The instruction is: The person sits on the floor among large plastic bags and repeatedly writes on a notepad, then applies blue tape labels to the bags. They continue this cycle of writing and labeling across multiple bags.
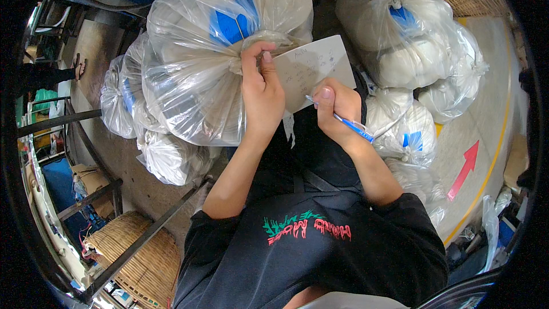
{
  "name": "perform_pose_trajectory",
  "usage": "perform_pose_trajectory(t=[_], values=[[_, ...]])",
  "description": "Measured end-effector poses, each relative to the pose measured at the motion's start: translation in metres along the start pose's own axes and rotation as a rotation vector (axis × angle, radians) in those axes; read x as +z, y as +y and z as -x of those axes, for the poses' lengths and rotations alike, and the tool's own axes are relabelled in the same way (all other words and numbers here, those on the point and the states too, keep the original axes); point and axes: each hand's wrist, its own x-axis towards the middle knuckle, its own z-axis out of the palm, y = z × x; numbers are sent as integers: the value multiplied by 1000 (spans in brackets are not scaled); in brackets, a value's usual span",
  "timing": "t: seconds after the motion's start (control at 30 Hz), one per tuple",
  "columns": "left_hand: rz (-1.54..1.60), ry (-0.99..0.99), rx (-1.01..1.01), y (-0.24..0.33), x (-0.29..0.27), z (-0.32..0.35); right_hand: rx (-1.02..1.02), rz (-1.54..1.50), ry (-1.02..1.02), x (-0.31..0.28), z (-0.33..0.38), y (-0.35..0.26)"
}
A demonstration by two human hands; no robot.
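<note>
My left hand [263, 88] is closed at the left edge of a white sheet of paper [337, 60] with handwriting on it. Its thumb and curled forefinger show; the other fingers are partly hidden. That hand lies against the gathered neck of a large clear plastic bag [194, 80] stuffed with pale, rounded contents. A blue label [233, 21] shows near the bag's neck. In my right hand [340, 109] is a blue and white pen [357, 127], gripped with its tip at the paper's lower part.
More filled clear bags [400, 51] are heaped at the right, and smaller ones [168, 154] on the left. A woven basket [137, 257] sits at lower left behind dark metal bars [143, 234]. A red arrow [464, 170] marks the floor at right. Someone's sandalled foot [79, 67] appears far left.
</note>
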Motion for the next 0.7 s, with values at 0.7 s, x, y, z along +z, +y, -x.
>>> perform_pose_trajectory(t=[0.7], values=[[27, 0, -12, 0, 0, -2, -71, 177, 12, 2, -3, -3]])
